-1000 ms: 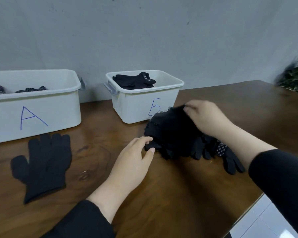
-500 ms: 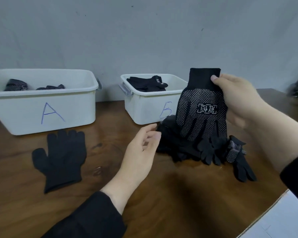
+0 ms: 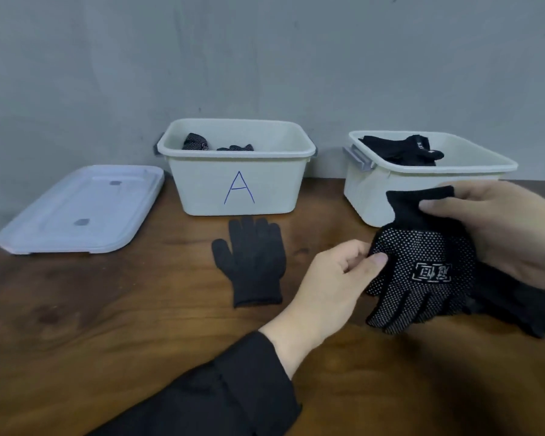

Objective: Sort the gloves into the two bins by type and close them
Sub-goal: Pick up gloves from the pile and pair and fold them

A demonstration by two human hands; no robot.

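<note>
Holding a dotted glove point(image 3: 422, 272) between both hands, the person works above the right part of the wooden bench point(image 3: 107, 309) in the head view. The right hand point(image 3: 510, 228) grasps the glove's plain black cuff, with its fingers point(image 3: 438, 205) curled over the top of the cuff. The left hand point(image 3: 337, 284) pinches the glove's left edge between thumb and forefinger, a black sleeve point(image 3: 217, 394) covering the forearm. The glove hangs cuff up and fingers down, its white-dotted palm and a printed white logo facing the camera. Under and to the right of it, a dark heap of more gloves point(image 3: 516, 300) lies on the bench near the right edge.

One plain black glove point(image 3: 252, 262) lies flat on the bench, fingers pointing toward the far edge, just in front of the bin marked A point(image 3: 239, 184). That bin stands open along the far edge and contains a couple of dotted gloves point(image 3: 214, 144). A second open bin point(image 3: 390, 184) stands to its right, also at the far edge, with plain black gloves point(image 3: 403, 149) inside; the held glove partly covers its front wall. A white lid point(image 3: 82, 209) rests flat on the bench near the far left corner, beside bin A.
</note>
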